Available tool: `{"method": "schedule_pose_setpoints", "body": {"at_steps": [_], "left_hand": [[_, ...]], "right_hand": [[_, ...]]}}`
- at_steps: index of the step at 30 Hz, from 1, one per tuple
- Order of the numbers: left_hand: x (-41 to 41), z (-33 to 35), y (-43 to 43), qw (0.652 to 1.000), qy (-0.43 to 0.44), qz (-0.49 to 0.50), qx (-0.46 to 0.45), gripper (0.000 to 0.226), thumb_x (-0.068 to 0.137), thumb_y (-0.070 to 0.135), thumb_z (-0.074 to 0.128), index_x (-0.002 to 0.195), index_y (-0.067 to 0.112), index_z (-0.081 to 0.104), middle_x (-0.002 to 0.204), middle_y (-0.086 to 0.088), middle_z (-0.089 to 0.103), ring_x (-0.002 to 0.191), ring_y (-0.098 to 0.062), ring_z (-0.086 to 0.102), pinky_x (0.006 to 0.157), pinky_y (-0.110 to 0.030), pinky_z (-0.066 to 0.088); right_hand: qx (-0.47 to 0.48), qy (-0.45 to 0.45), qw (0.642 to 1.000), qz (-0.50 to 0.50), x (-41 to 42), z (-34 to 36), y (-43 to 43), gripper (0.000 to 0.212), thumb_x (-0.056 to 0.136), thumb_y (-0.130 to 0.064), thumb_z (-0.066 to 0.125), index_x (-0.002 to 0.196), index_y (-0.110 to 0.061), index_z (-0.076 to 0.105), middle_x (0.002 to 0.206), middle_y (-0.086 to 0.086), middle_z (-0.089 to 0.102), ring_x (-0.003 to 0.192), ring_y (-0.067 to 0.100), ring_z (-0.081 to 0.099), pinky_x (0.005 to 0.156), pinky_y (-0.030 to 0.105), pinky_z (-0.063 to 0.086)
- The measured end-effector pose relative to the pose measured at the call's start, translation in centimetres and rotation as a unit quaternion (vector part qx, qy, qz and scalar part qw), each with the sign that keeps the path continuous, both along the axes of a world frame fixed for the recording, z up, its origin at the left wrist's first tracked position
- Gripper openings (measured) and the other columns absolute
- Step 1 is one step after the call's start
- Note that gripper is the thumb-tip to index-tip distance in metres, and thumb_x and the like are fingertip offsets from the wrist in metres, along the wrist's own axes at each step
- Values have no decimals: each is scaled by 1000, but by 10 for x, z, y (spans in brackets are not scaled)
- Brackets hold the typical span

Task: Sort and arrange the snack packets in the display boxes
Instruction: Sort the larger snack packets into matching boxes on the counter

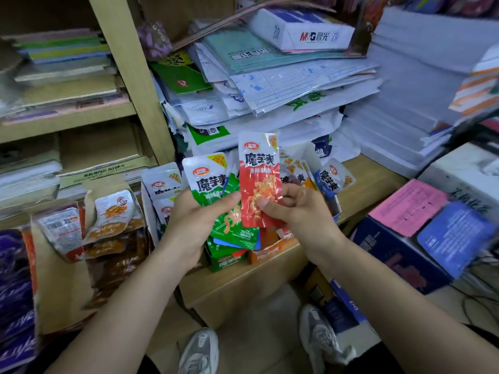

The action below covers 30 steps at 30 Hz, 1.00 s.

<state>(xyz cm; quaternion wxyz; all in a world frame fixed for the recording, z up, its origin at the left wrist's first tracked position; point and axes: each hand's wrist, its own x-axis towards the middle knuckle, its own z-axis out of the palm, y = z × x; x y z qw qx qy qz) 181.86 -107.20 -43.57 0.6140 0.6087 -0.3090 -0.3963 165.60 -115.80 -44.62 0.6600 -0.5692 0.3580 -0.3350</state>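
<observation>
My left hand [189, 228] grips a small stack of snack packets, a green and white packet [208, 184] on top with a blue one beneath it. My right hand [297, 209] pinches a red and white packet [258, 168] upright, overlapping the green one. Behind and below both hands stands a display box [270, 253] on a low wooden shelf [243, 279], holding several packets in white, blue, orange and green. To the left, another cardboard box [62, 271] holds orange and brown packets [113, 211].
A wooden shelving unit [127, 63] with stacked paper fills the left. A pile of papers and plastic envelopes [270, 85] rises behind the box. A blue carton with pink and blue pads [421, 233] sits on the right. My shoes [321, 336] are below.
</observation>
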Motion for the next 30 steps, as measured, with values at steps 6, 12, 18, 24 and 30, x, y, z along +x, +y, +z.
{"method": "schedule_pose_setpoints", "body": {"at_steps": [6, 12, 18, 24, 30], "left_hand": [[-4, -2, -16, 997, 6, 79, -22, 28, 83, 9, 80, 109, 13, 70, 101, 0, 79, 93, -23, 76, 88, -52, 59], [2, -7, -27, 986, -3, 164, -40, 24, 83, 11, 82, 105, 16, 73, 98, 4, 79, 91, -21, 76, 86, -53, 60], [0, -9, -31, 987, -12, 150, -48, 31, 81, 11, 84, 108, 14, 70, 100, 5, 78, 94, -19, 75, 89, -52, 59], [-2, -12, -27, 994, -23, 93, -47, 53, 71, 27, 91, 118, 20, 67, 112, 3, 76, 106, -25, 72, 96, -56, 53], [-23, -10, -24, 996, -21, 54, -65, 39, 78, 6, 82, 114, 14, 68, 107, -2, 77, 99, -25, 74, 88, -55, 59]], "right_hand": [[-32, -13, 988, -148, -25, 13, -31, 9, 91, -16, 73, 92, -7, 74, 83, 7, 77, 70, 20, 70, 59, 29, 55], [-248, 113, 933, -235, -44, -5, -57, 36, 98, -29, 66, 75, -1, 70, 59, 17, 57, 50, 31, 43, 49, 39, 39], [-315, 294, 892, -137, -35, -17, -54, 27, 88, -25, 77, 109, -9, 76, 86, 2, 76, 68, 16, 67, 69, 37, 59], [-291, 220, 916, -169, -46, -10, -42, 18, 90, -25, 76, 107, -22, 77, 94, -12, 73, 71, 6, 69, 64, 29, 61], [-114, 34, 993, -12, -18, -5, -6, 44, 72, -32, 82, 107, -9, 67, 88, 12, 73, 81, 34, 72, 65, 44, 61]]}}
